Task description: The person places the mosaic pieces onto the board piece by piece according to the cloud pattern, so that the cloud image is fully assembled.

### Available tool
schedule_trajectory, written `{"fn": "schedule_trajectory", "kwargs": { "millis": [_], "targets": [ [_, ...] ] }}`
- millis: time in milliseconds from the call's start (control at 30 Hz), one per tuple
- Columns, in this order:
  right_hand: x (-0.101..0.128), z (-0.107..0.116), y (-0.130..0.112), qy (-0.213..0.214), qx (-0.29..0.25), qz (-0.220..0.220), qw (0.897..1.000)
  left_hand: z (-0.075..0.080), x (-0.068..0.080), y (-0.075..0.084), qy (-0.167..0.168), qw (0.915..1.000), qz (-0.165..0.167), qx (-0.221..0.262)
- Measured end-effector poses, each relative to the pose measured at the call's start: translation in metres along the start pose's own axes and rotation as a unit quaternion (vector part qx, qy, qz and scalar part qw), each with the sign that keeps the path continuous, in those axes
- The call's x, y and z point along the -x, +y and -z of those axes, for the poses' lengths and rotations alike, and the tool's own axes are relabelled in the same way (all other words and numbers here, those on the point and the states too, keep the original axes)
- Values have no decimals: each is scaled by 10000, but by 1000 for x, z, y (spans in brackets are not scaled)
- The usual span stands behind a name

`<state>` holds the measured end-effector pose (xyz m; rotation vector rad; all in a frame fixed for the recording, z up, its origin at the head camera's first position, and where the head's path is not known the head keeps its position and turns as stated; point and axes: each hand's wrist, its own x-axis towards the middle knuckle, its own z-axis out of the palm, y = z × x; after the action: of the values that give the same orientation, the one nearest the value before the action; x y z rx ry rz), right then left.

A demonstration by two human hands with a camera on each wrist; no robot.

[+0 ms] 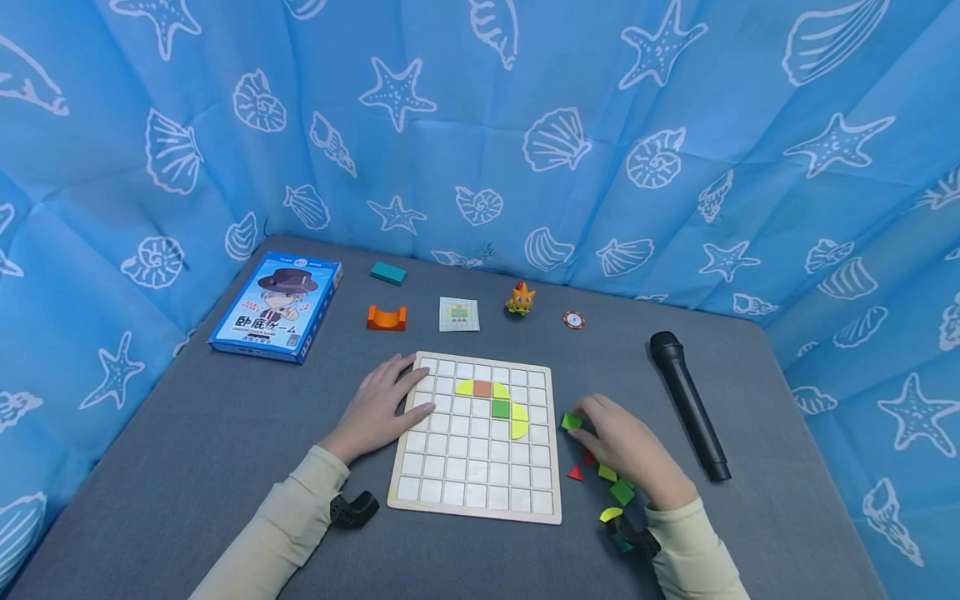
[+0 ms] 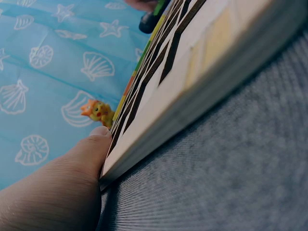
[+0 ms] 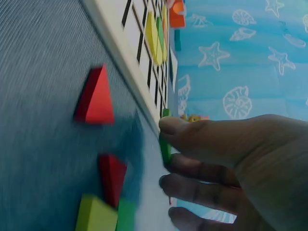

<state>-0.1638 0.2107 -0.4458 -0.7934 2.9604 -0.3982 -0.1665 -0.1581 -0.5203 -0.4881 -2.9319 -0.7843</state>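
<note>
My left hand (image 1: 375, 412) lies at the left edge of a white gridded wooden board (image 1: 476, 472), thumb and fingers extended over its rim. In the left wrist view, the thumb (image 2: 91, 149) touches the board's edge. Just off the board's right side, my right hand (image 1: 622, 437) pinches a green square block (image 1: 571, 422) between thumb and fingers; the right wrist view shows this block (image 3: 165, 147) edge-on. Set in the grid are several yellow curved pieces (image 1: 519, 429), a brownish-orange square (image 1: 482, 389) and a green square (image 1: 501, 408).
Beside the right hand lie a red triangular block (image 1: 575, 473), a green block (image 1: 622, 492), a yellow curved piece (image 1: 611, 514) and others. A black microphone (image 1: 690, 406) is farther right. Behind the board sit a pattern card (image 1: 459, 314), orange block (image 1: 387, 318), toy figure (image 1: 520, 300) and boxed game (image 1: 276, 307).
</note>
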Motion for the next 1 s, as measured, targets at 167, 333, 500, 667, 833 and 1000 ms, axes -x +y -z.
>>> {"fn": "schedule_trajectory", "kwargs": {
  "millis": [167,333,500,667,833,1000],
  "targets": [
    [-11,-2,-15,79,27,312,9995,0,0,0,-23,10000,17,-14],
    [-21,-5,-29,213,75,770,9968,0,-1,0,-48,10000,42,-45],
    [-33,-7,-41,96,-18,993,9950,0,-1,-1,-46,10000,53,-40],
    [-46,-9,-52,88,-7,1325,9911,0,0,-1,-30,10000,43,-10],
    [-56,-13,-60,175,-64,1589,9871,0,0,-1,-15,10000,37,-11],
    [-65,-19,-66,328,79,1799,9831,0,0,0,-32,10000,66,-20]
  ]
}}
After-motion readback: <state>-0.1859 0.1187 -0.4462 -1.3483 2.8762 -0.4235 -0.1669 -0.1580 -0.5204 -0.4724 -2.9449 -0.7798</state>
